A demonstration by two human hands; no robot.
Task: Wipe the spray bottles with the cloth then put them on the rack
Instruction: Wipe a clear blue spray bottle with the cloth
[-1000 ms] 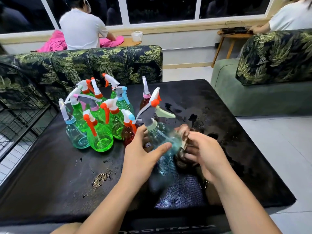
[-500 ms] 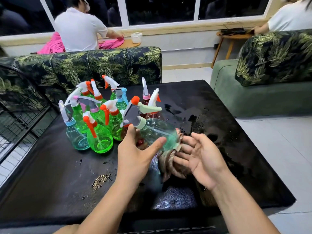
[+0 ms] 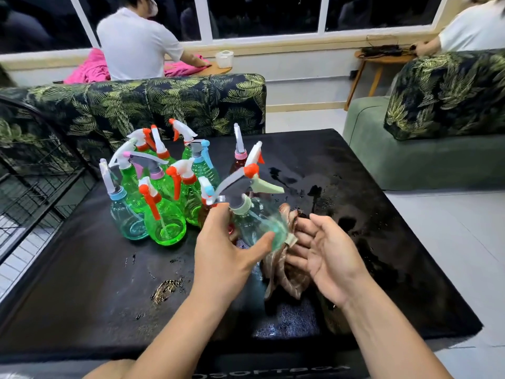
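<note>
My left hand (image 3: 221, 258) grips a clear blue-green spray bottle (image 3: 259, 225) by its shoulder and side, tilted with the base toward the right. Its grey trigger head has an orange nozzle. My right hand (image 3: 328, 258) presses a brown striped cloth (image 3: 284, 280) against the bottle's base, palm turned up and fingers loosely spread behind the cloth. Several more spray bottles (image 3: 164, 220), mostly green with white, orange, blue and pink heads, stand clustered on the black table (image 3: 82, 296) just left of my hands.
A black wire rack (image 3: 32, 181) stands off the table's left edge. A leaf-print sofa (image 3: 164, 99) is behind the table and a green sofa (image 3: 410, 160) to the right. A person in white (image 3: 136, 45) sits beyond. Wet patches and a worn spot (image 3: 166, 289) mark the table.
My left hand tipped the bottle over to the left, then brought it partly back up. My right hand loosened from a closed grip to a spread palm, with the cloth now at the bottle's base.
</note>
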